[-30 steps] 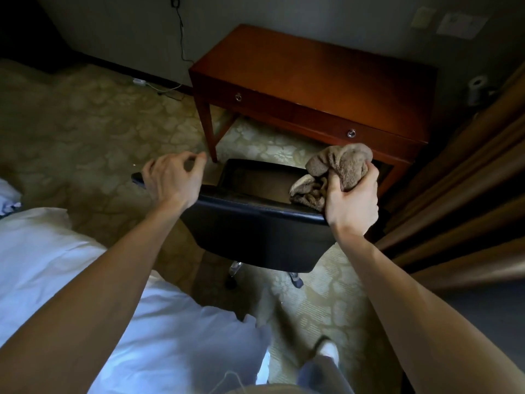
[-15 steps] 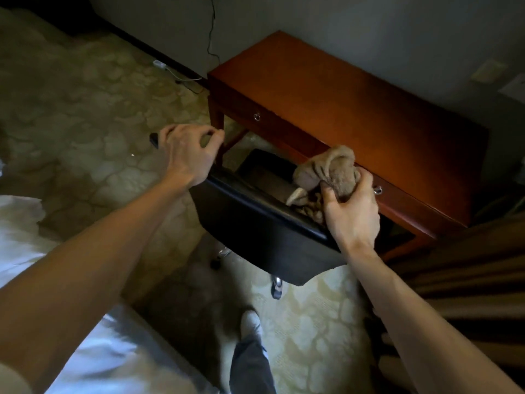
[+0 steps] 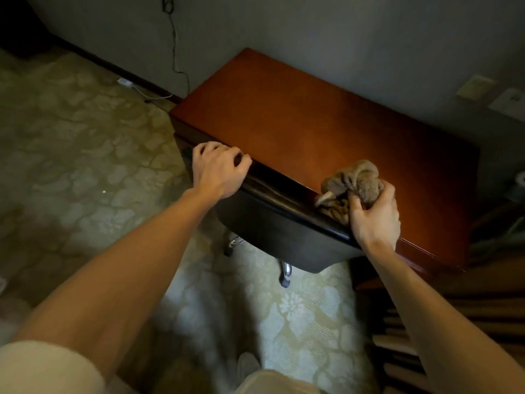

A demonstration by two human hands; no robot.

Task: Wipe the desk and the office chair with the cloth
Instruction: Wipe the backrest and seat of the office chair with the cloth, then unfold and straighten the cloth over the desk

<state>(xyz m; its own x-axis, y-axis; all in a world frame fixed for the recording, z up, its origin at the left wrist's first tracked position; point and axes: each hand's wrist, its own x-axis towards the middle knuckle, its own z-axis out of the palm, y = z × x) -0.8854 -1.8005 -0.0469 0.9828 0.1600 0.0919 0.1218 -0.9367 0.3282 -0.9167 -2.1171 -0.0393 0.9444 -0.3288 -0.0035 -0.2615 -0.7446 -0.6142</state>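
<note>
- The worktop (image 3: 312, 123) is a rectangular desk of smooth, reddish-brown polished wood with a dull sheen. Its long back edge stands against a plain grey wall (image 3: 312, 29).
- The office chair (image 3: 284, 226) is pushed in at the front edge of the worktop. Only its backrest shows, a curved black shell, glossy like leather or vinyl, with a bright highlight along the rounded top rim.
- The left hand (image 3: 220, 169) grips the chair's top rim near the worktop's front left corner, with the fingers curled over the rim and the knuckles up.
- The right hand (image 3: 375, 217) clutches the cloth (image 3: 352, 183) further right along the worktop's front edge.
- The cloth is a tan-brown towel with a nubby terry texture, bunched into a lumpy wad. It sits on the chair rim and bulges over the edge of the worktop.
- Below the worktop's front edge, a chrome chair leg (image 3: 286, 273) with a dark caster stands on the carpet (image 3: 85, 143).
- The carpet is pale green-beige and short-piled, with a scalloped floral pattern.
- A thin dark cable (image 3: 175, 49) hangs down the wall, left of the worktop.
</note>
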